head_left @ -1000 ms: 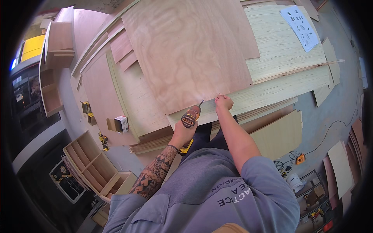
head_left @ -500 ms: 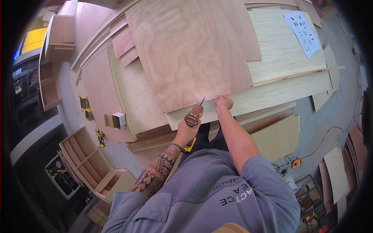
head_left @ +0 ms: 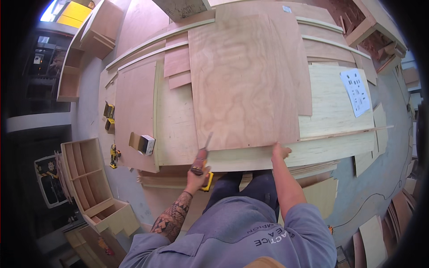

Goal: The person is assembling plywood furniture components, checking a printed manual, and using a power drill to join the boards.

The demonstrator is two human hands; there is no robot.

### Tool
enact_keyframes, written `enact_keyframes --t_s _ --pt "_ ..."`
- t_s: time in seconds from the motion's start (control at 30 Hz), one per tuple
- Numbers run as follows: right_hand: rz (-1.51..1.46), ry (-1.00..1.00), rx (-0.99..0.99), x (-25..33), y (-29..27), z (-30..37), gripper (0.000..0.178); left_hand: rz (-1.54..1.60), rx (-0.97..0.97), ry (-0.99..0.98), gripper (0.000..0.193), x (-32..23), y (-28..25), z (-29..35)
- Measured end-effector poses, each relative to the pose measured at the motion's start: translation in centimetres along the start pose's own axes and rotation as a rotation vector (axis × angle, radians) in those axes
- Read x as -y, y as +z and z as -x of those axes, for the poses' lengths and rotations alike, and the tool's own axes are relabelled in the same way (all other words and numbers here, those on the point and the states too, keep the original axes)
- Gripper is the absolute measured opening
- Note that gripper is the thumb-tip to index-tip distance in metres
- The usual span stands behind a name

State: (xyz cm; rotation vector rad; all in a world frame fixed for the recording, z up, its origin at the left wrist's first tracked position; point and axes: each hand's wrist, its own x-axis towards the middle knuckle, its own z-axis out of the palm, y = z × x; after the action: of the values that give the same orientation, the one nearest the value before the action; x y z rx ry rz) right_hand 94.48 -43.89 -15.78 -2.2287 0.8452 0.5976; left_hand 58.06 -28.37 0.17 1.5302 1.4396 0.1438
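Left hand (head_left: 196, 172) wrapped around the grip of a slim metal-bladed hand tool with a reddish handle (head_left: 202, 156), blade tip set against the near edge of the large reddish plywood sheet (head_left: 246, 85). Right hand (head_left: 279, 152) laid on that same near edge, fingers pressed down, likely to keep the sheet from sliding. Sheet lying flat atop paler plywood boards (head_left: 330, 107) on the bench. Small white box (head_left: 146, 144) near the bench's left end; white printed paper (head_left: 356, 91) far right.

i see a reddish-brown plywood sheet (head_left: 248, 80) with swirling grain on pale yellowish boards (head_left: 330, 107); white paper (head_left: 356, 91) with dark marks; grey shirt (head_left: 241, 236); black-patterned tattoo (head_left: 172, 219); yellow tool (head_left: 207, 181).
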Motion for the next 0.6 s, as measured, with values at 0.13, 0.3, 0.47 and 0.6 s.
enact_keyframes --t_s 0.13,0.3,0.47,0.6 --pt "0.450 -0.788 -0.277 3.4 -5.3 -1.6 0.086 0.355 -0.113 -0.050 0.022 7.4 -5.1 -4.5" --pt "1.049 -0.852 0.109 9.0 -9.0 -3.1 0.093 0.328 -0.489 0.008 0.057 12.3 -9.2 -12.1" --pt "1.202 -0.823 0.141 9.3 -10.9 -5.2 0.084 0.316 -0.623 -0.213 0.066 11.5 -5.8 -17.6" --pt "1.250 -0.934 0.251 8.5 -10.5 -3.8 0.081 0.514 -0.723 -0.125 0.081 13.7 -3.8 -16.7"
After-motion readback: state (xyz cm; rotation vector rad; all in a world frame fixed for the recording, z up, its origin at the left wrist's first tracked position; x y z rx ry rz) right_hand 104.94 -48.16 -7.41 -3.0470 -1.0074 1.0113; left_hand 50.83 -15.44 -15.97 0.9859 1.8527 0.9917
